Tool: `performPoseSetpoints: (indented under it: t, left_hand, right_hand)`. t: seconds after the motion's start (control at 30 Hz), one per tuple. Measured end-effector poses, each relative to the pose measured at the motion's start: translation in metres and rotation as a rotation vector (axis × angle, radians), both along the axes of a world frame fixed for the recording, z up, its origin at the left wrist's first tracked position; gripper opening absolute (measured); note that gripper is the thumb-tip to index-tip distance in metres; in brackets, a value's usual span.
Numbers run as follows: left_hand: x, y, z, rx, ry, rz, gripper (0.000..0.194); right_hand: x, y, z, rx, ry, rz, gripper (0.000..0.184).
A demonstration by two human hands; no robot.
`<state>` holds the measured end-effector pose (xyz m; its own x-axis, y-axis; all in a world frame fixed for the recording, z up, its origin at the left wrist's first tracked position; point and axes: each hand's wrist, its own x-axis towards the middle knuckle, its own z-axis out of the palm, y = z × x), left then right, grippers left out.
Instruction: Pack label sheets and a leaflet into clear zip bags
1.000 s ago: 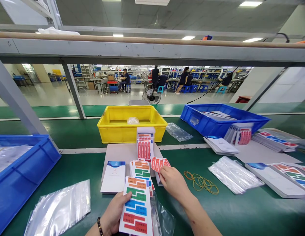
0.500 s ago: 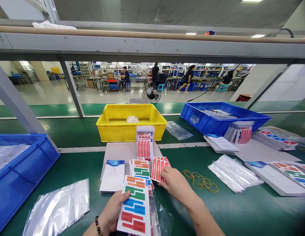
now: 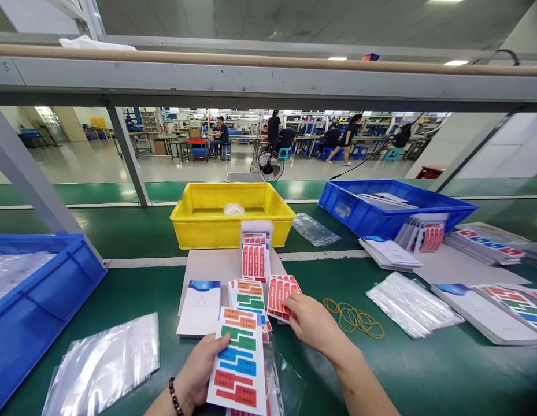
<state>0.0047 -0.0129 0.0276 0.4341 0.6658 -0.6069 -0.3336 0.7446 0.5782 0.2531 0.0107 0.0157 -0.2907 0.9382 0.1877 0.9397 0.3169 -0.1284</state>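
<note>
Head view: two hands are over one green desk. The left hand, nearly closed with its thumb on top, grips a multicoloured sheet bearing eight labels: two orange, two green, two blue, two red. The right hand has thumb and fingers drawn together at the edge of a red-label sheet, just beyond the multicoloured one; whether it pinches one sheet or several I cannot tell. One white booklet pile lies to the left. One yellow crate stands behind, between two blue crates.
</note>
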Motion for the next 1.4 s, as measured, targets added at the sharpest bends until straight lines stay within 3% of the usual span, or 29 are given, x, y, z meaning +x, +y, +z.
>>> performPoseSetpoints:
  t: [0.07, 0.13, 0.2, 0.23, 0.3, 0.4, 0.57, 0.83, 0.9, 0.97, 1.07, 1.13, 1.17, 1.23, 1.33, 1.4]
  left_hand:
    - [0.0, 0.001, -0.005, 0.001, -0.016, 0.02, 0.022]
    - [0.001, 0.003, -0.013, 0.003, -0.033, 0.045, 0.021]
    - [0.001, 0.004, -0.021, 0.024, -0.07, 0.071, 0.021]
    - [0.001, 0.005, -0.024, 0.035, -0.11, 0.078, 0.023]
    - [0.002, 0.007, -0.027, 0.048, -0.222, 0.076, 0.032]
    - [0.002, 0.007, -0.026, 0.065, -0.343, 0.055, 0.048]
    - [0.002, 0.004, -0.026, 0.227, -0.293, 0.036, 0.033]
    - [0.001, 0.002, -0.028, 0.298, -0.234, 0.004, 0.031]
    - [0.001, 0.0, -0.027, 0.292, -0.231, -0.005, 0.033]
    - [0.0, -0.002, -0.026, 0.282, -0.221, -0.033, 0.035]
    - [-0.002, -0.004, -0.026, 0.298, -0.182, -0.103, 0.039]
    - [-0.004, -0.004, -0.027, 0.349, -0.133, -0.166, 0.041]
    - [-0.005, -0.003, -0.027, 0.394, -0.087, -0.209, 0.041]
    - [-0.008, 0.0, -0.027, 0.528, 0.092, -0.292, 0.037]
    - [-0.013, 0.004, -0.022, 0.789, 0.494, -0.383, 0.018]
    - [-0.016, 0.005, -0.016, 0.947, 0.629, -0.45, 0.012]
  right_hand:
    - [0.0, -0.001, 0.001, 0.159, 0.053, 0.022, 0.025]
    - [-0.008, -0.005, 0.005, 0.416, 0.145, 0.088, 0.025]
    - [-0.025, -0.012, 0.011, 0.631, 0.244, 0.212, 0.025]
    - [-0.036, -0.017, 0.013, 0.666, 0.278, 0.291, 0.026]
    - [-0.059, -0.028, 0.015, 0.618, 0.274, 0.46, 0.026]
    - [-0.084, -0.039, 0.008, 0.485, 0.193, 0.572, 0.023]
    - [-0.092, -0.041, -0.004, 0.385, 0.134, 0.604, 0.024]
    - [-0.082, -0.043, 0.005, 0.212, 0.236, 0.613, 0.017]
    - [-0.075, -0.04, 0.005, 0.144, 0.417, 0.563, 0.027]
    - [-0.068, -0.034, 0.003, 0.061, 0.729, 0.338, 0.05]
    - [-0.063, -0.025, -0.002, -0.318, 1.241, -0.01, 0.049]
    - [-0.062, -0.019, -0.002, -0.645, 1.433, 0.012, 0.042]
    - [-0.06, -0.016, -0.002, -0.737, 1.482, 0.047, 0.038]
    - [-0.056, -0.009, -0.001, -0.725, 1.565, 0.002, 0.033]
    - [-0.047, 0.0, -0.001, -0.469, 1.735, -0.223, 0.038]
    - [-0.044, 0.003, -0.004, -0.37, 1.787, -0.285, 0.039]
